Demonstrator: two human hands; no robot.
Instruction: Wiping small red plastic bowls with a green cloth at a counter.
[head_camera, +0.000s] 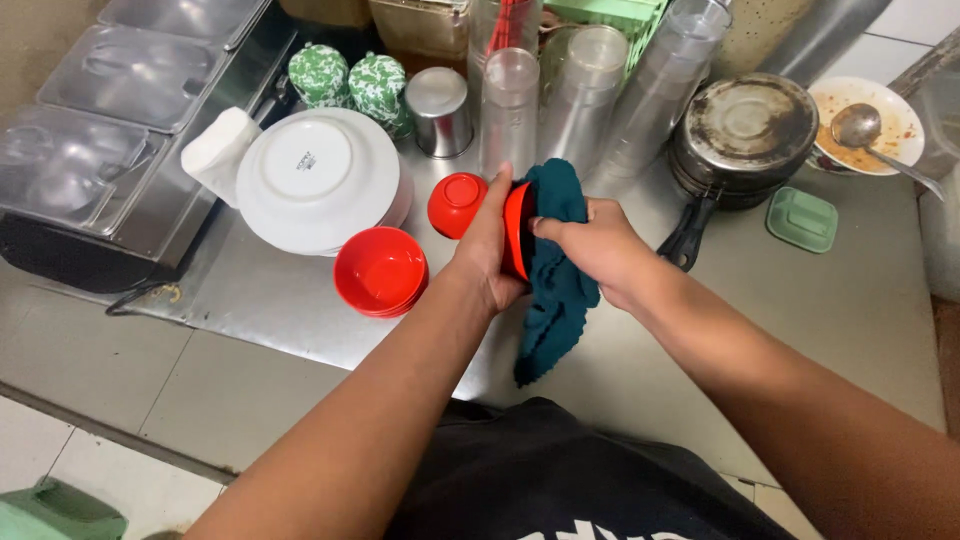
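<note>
Gripping a red bowl (516, 232) on edge at frame centre, the left hand (487, 250) steadies it so the right hand (590, 250), closed on a teal cloth (556, 270), can press inside; stacked red bowls (380, 272) wait at nine o'clock on the tabletop (830, 300).

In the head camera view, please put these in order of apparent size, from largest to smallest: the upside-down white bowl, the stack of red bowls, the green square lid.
1. Upside-down white ceramic bowl.
2. Stack of red plastic bowls.
3. Green square plastic lid.
</note>
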